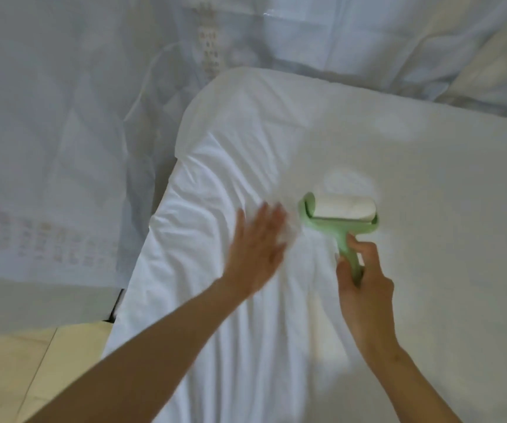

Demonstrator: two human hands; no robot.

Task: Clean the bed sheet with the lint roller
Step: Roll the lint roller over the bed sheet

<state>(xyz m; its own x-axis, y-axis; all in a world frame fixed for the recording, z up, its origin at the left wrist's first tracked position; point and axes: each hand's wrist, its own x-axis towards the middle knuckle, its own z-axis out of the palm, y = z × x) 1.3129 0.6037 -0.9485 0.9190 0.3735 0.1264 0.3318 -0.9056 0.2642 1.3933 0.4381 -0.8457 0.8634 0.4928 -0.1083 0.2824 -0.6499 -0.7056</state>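
A white bed sheet (413, 209) covers the mattress and is wrinkled around its near-left corner. The lint roller (342, 213) has a pale green frame and a white roll, and it lies on the sheet at the middle of the view. My right hand (365, 288) grips its green handle from below. My left hand (256, 245) lies flat on the wrinkled sheet just left of the roller, fingers straight and spread. It looks blurred.
A sheer white net or curtain (50, 148) hangs along the left side of the bed and behind it. More white bedding (490, 71) is piled at the back right. Beige floor tiles (17, 370) show at the lower left.
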